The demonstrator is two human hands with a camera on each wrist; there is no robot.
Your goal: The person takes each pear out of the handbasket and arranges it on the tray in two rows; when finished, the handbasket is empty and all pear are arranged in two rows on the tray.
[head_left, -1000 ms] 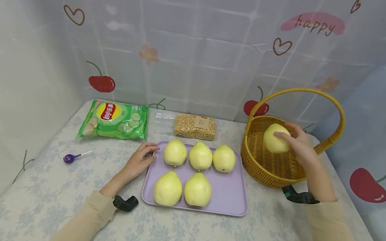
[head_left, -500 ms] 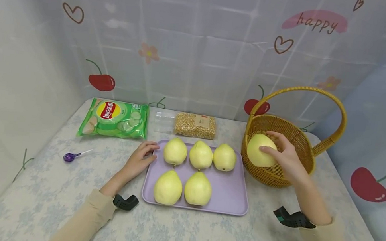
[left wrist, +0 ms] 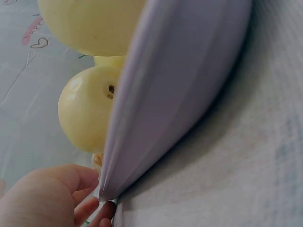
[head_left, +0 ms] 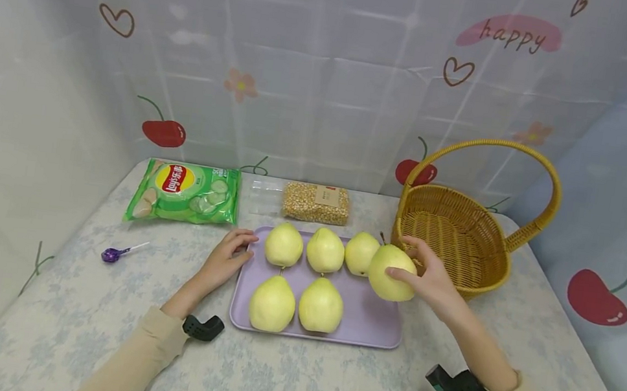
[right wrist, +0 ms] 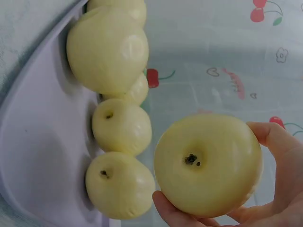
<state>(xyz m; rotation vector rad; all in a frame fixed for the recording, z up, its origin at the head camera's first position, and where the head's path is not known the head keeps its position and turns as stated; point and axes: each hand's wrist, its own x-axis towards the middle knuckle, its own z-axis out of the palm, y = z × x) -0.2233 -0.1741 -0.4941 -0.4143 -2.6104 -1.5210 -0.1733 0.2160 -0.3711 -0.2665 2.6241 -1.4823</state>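
Note:
My right hand (head_left: 433, 282) holds a pale yellow pear (head_left: 391, 273) with its stem up, thumb and fingers round its sides. In the head view this pear overlaps the right part of the purple tray (head_left: 370, 326). From the right wrist view, the held pear (right wrist: 208, 165) shows its dark blossom end, raised beside the pears on the tray. Three pears, one of them the middle pear (head_left: 325, 250), form the tray's back row. Two more, including a front pear (head_left: 321, 305), sit before them. My left hand (head_left: 226, 256) rests its fingertips at the tray's left rim (left wrist: 118, 109).
A wicker basket (head_left: 449, 238) with a tall handle stands right of the tray. Behind the tray lies a clear bag of corn kernels (head_left: 315, 203). A green chip bag (head_left: 184, 194) and a purple lollipop (head_left: 113, 255) lie to the left. A printed curtain (head_left: 326, 93) hangs behind.
My right hand has carried the pear out of the basket, leftward and toward me, over the tray's right side. My left hand has stayed at the tray's rim.

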